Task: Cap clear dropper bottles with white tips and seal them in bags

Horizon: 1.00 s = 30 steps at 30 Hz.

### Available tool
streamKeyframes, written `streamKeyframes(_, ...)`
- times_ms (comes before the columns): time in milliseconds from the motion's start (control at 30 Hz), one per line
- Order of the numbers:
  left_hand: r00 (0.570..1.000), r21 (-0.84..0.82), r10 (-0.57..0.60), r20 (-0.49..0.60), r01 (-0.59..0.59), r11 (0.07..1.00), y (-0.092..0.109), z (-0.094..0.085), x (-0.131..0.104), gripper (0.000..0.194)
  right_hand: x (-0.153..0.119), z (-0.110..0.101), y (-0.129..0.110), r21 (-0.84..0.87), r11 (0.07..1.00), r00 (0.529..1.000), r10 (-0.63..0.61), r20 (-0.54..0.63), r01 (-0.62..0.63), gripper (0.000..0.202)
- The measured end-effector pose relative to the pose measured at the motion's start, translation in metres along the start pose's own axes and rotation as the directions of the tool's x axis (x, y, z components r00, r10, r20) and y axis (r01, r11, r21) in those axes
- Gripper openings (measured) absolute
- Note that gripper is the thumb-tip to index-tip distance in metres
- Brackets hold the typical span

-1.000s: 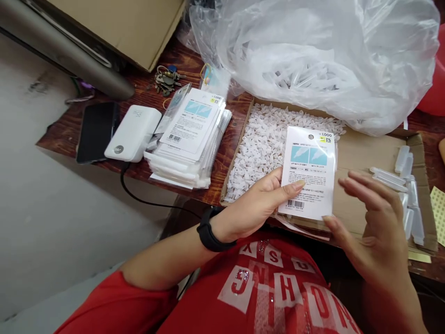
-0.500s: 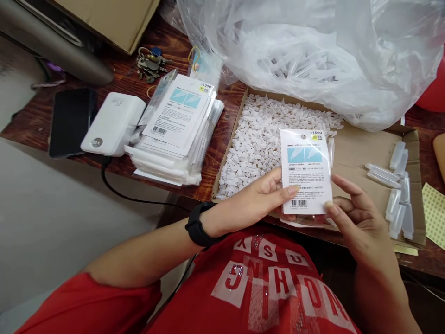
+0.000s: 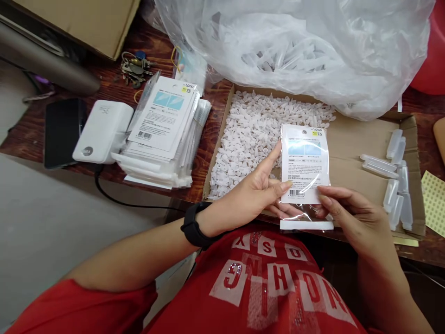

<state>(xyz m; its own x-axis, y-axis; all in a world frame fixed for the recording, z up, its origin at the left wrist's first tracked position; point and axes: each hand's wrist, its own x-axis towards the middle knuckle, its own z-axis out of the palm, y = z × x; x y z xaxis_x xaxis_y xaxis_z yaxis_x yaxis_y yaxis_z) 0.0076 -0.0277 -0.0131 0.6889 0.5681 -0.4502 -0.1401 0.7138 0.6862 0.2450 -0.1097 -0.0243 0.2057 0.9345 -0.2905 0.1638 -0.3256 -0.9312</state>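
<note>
A clear plastic packet with a white printed card inside (image 3: 303, 162) is held upright between both hands, over the front edge of the cardboard tray (image 3: 361, 134). My left hand (image 3: 259, 192) grips its lower left side, thumb on the front and fingers behind. The thumb and fingers of my right hand (image 3: 351, 211) pinch its lower right edge. Below the card, the bag's transparent flap ends in a white strip (image 3: 306, 225). Small white plastic tips (image 3: 248, 134) fill the tray's left part, and several translucent tubes (image 3: 392, 195) lie at its right end.
Similar packets are stacked (image 3: 160, 120) left of the tray, beside a white power bank (image 3: 104, 130) with a cable and a black phone (image 3: 63, 132). Keys (image 3: 135, 69) lie behind. A large plastic bag of tubes (image 3: 285, 51) overhangs the tray's back. Yellow dotted sheet (image 3: 433, 204) at right.
The packet now sits with its bottom flap and white strip extended below the card. My right fingers have closed on its lower right edge. The whole view has shifted slightly.
</note>
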Motion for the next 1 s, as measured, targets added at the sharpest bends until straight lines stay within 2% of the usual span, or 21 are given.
streamKeyframes(100, 1.000, 0.025, 0.014, -0.019, -0.014, 1.000, 0.004, 0.005, 0.003, 0.107, 0.002, -0.004, 0.002, 0.003, 0.998, 0.998, -0.059, 0.025, 0.059, 0.021)
streamKeyframes(267, 0.998, 0.118, 0.029, -0.049, -0.023, 0.993, 0.006, 0.008, 0.003, 0.111, 0.002, -0.008, 0.005, -0.044, 0.997, 0.997, -0.057, -0.044, 0.055, 0.023)
streamKeyframes(333, 0.993, 0.165, 0.092, -0.071, -0.079, 0.983, 0.006, 0.007, 0.003, 0.101, 0.003, -0.009, 0.007, -0.067, 0.994, 0.996, -0.090, -0.025, 0.089, 0.023)
streamKeyframes(400, 0.990, 0.200, 0.119, -0.073, -0.102, 0.974, 0.005, 0.006, 0.003, 0.081, 0.004, -0.009, 0.008, -0.068, 0.990, 0.992, -0.121, -0.020, 0.120, 0.021)
streamKeyframes(533, 0.999, 0.161, -0.041, -0.012, 0.042, 0.986, 0.006, 0.006, 0.007, 0.051, -0.001, -0.002, 0.005, -0.061, 0.995, 0.995, -0.083, -0.061, 0.079, 0.021)
streamKeyframes(667, 0.993, 0.118, -0.110, -0.046, 0.115, 0.986, 0.006, 0.005, 0.009, 0.045, -0.005, 0.001, 0.003, -0.159, 0.987, 0.999, -0.036, -0.038, 0.029, 0.026)
streamKeyframes(733, 0.990, 0.120, -0.116, -0.074, 0.124, 0.985, 0.006, 0.003, 0.010, 0.046, -0.004, -0.002, 0.003, -0.280, 0.952, 0.992, -0.122, 0.025, 0.124, 0.025)
streamKeyframes(800, 0.988, 0.111, -0.119, -0.096, 0.130, 0.985, 0.007, 0.001, 0.011, 0.048, 0.000, -0.009, 0.000, -0.432, 0.851, 0.954, -0.282, 0.102, 0.298, 0.028)
streamKeyframes(900, 0.986, 0.088, -0.142, -0.092, 0.150, 0.985, 0.010, 0.001, 0.014, 0.052, 0.004, -0.016, -0.014, -0.588, 0.597, 0.815, -0.542, 0.205, 0.545, 0.032)
streamKeyframes(1000, 0.986, 0.098, -0.148, -0.083, 0.156, 0.983, 0.012, 0.004, 0.016, 0.053, 0.005, -0.013, -0.032, -0.544, 0.431, 0.677, -0.607, 0.415, 0.720, 0.023)
